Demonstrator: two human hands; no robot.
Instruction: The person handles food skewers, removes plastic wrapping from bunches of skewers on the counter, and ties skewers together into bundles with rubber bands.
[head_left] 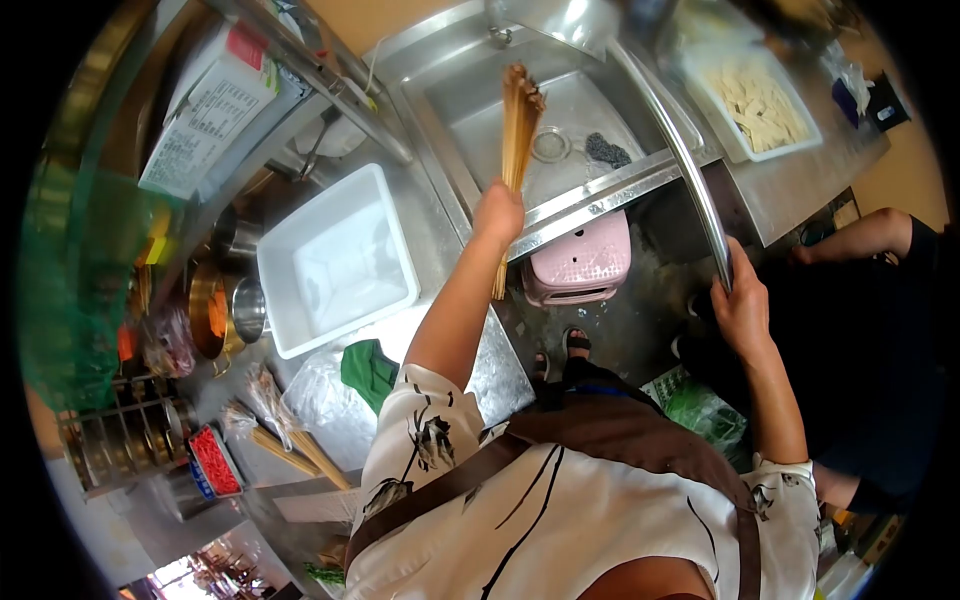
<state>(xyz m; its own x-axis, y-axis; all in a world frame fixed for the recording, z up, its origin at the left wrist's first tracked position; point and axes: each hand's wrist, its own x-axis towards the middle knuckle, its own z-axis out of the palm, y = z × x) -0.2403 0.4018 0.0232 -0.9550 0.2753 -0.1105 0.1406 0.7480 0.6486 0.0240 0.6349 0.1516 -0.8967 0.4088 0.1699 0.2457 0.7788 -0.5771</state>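
Observation:
My left hand (498, 212) is closed around a bundle of thin bamboo skewers (519, 130). Their dark, uneven ends point up over the metal sink (470, 115), and the lower ends stick out below my fist. In my right hand (742, 305) is the long metal handle of a large ladle (668, 115). Its wide, shiny head lies at the sink's far side, partly cut off by the view's top edge. Inside the basin are a drain (551, 145) and a dark scouring pad (607, 151).
Left of the sink stands a white plastic tub (335, 262), near a green cloth (369, 372) and bundled skewers (300, 447). A tub of pale food strips (752, 105) sits at right. Below the sink is a pink stool (580, 262). Another person (850, 340) stands close on the right.

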